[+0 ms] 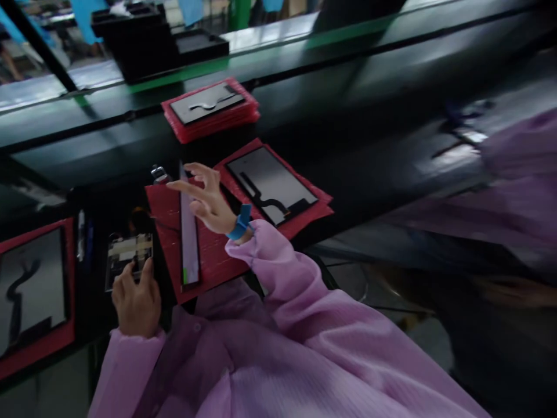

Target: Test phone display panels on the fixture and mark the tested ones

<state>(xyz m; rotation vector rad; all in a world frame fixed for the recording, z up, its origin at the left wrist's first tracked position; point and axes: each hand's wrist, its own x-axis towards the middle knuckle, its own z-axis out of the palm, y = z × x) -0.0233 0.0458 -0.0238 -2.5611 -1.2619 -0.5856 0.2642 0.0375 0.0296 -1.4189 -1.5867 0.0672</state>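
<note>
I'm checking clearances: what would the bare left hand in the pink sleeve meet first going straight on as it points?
Probably the small rectangular device with pale strips across it; in this view the left hand overlaps its near edge, though depth and contact are hard to judge.

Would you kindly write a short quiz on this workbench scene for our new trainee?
1. Which hand wears the blue band at its wrist?
2. True or false: the left hand is at the small taped device.
3. What lies on top of the red stack at the far side of the bench?
A) a pen
B) a flat panel
C) a pair of scissors

Key:
1. The right hand.
2. True.
3. B.
</note>
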